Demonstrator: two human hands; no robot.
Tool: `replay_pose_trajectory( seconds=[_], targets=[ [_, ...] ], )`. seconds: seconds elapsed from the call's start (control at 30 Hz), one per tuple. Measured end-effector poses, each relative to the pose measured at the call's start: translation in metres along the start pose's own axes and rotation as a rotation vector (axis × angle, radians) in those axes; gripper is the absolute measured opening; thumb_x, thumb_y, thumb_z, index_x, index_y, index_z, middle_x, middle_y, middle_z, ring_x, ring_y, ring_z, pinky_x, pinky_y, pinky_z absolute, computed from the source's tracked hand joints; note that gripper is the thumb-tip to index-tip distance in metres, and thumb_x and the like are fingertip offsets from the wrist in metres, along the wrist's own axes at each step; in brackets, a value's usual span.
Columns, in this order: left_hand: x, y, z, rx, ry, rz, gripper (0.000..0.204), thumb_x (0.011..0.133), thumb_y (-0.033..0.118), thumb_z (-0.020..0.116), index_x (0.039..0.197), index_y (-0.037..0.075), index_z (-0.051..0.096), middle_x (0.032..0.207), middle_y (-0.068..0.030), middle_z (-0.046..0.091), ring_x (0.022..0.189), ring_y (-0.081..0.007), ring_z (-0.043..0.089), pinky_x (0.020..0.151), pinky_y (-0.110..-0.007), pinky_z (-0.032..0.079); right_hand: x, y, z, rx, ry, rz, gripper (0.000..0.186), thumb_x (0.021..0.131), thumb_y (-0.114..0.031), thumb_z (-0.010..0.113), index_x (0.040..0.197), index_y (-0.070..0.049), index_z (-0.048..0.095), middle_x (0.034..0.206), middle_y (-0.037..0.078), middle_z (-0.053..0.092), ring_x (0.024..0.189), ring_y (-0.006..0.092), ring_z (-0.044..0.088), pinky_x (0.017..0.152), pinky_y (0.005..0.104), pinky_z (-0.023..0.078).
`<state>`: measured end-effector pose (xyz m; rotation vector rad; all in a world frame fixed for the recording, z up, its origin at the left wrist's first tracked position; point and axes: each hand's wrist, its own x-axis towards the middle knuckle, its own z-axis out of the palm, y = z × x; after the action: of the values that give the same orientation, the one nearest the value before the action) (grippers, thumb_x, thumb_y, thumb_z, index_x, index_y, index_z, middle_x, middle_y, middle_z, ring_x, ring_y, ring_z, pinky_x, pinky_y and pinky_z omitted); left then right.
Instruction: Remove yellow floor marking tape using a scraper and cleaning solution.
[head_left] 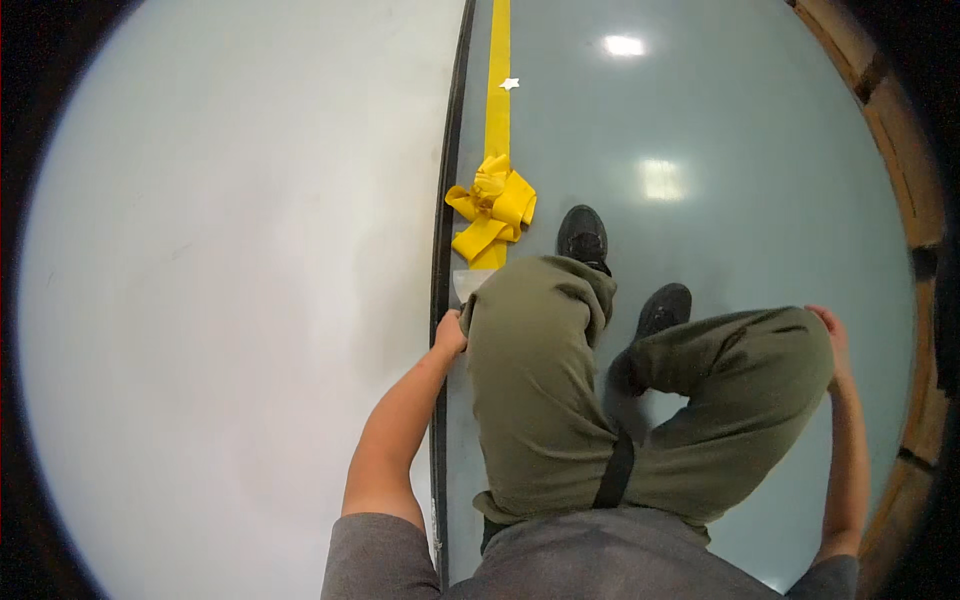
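My left hand point(452, 333) is low by the wall's foot, beside my left knee, with its fingers curled and partly hidden by the trouser leg. It grips what looks like a scraper, whose pale flat blade point(473, 285) shows just ahead of the knee; the handle is mostly out of sight. Against the blade's front edge lies a crumpled, peeled-up bunch of yellow floor tape point(490, 210). Beyond the bunch, a flat strip of the tape point(498, 120) runs straight away along the floor. My right hand point(832, 335) lies over my bent right knee, holding nothing, its fingers partly hidden.
A white wall or panel point(240, 280) with a black base strip point(445, 220) stands along the left. The floor point(720, 200) is glossy grey. A small white scrap point(510, 84) lies on the tape strip. Brown cartons point(900, 150) line the right edge. My black shoes point(583, 235) are near the tape.
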<state>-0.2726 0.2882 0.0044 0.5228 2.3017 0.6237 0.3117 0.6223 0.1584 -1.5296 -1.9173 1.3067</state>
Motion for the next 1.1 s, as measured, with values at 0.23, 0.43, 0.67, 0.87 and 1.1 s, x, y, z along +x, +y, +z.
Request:
replay_pose_trajectory(
  seconds=[0.23, 0.43, 0.67, 0.87, 1.1],
  targets=[
    [0.096, 0.050, 0.008, 0.206, 0.009, -0.058, 0.045, 0.086, 0.039, 0.050, 0.085, -0.005, 0.058, 0.079, -0.0233, 0.062, 0.063, -0.0272, 0.064, 0.057, -0.037, 0.049, 0.032, -0.159, 0.040, 0.100, -0.018, -0.108, 0.030, 0.091, -0.023, 0.052, 0.112, -0.003, 0.056, 0.099, 0.008, 0.063, 0.084, 0.0142, 0.060, 0.077, 0.0287, 0.047],
    [0.137, 0.056, -0.003, -0.297, 0.009, -0.201, 0.039, 0.087, 0.033, 0.049, 0.080, -0.005, 0.055, 0.068, -0.0131, 0.058, 0.047, -0.0195, 0.055, 0.041, -0.033, 0.043, 0.041, -0.204, 0.087, 0.147, -0.235, -0.090, 0.025, 0.086, -0.010, 0.053, 0.108, 0.001, 0.056, 0.096, 0.011, 0.063, 0.087, 0.0162, 0.060, 0.078, 0.0294, 0.047],
    [0.198, 0.074, 0.002, -0.404, -0.042, -0.322, 0.033, 0.088, 0.032, 0.051, 0.082, 0.000, 0.054, 0.067, -0.0079, 0.055, 0.047, -0.0164, 0.051, 0.040, -0.030, 0.041, 0.054, -0.216, 0.094, 0.081, -0.411, 0.067, 0.024, 0.085, -0.011, 0.055, 0.106, 0.001, 0.057, 0.087, 0.009, 0.064, 0.080, 0.0148, 0.060, 0.075, 0.0285, 0.048],
    [0.265, 0.154, -0.026, -0.506, 0.037, -0.129, 0.031, 0.085, 0.029, 0.055, 0.074, 0.000, 0.054, 0.057, -0.0062, 0.051, 0.045, -0.0165, 0.049, 0.040, -0.027, 0.040, 0.064, -0.205, 0.096, 0.114, -0.438, 0.188, 0.021, 0.085, -0.009, 0.055, 0.103, 0.001, 0.058, 0.085, 0.008, 0.064, 0.076, 0.0138, 0.059, 0.070, 0.0270, 0.048],
    [0.211, 0.147, -0.025, -0.603, 0.021, -0.123, 0.037, 0.089, 0.035, 0.050, 0.080, 0.000, 0.053, 0.061, -0.0068, 0.052, 0.045, -0.0154, 0.048, 0.040, -0.027, 0.039, 0.058, -0.192, 0.096, 0.117, -0.440, 0.181, 0.020, 0.086, -0.009, 0.054, 0.103, 0.001, 0.057, 0.082, 0.007, 0.063, 0.075, 0.0132, 0.058, 0.070, 0.0260, 0.047]
  ],
)
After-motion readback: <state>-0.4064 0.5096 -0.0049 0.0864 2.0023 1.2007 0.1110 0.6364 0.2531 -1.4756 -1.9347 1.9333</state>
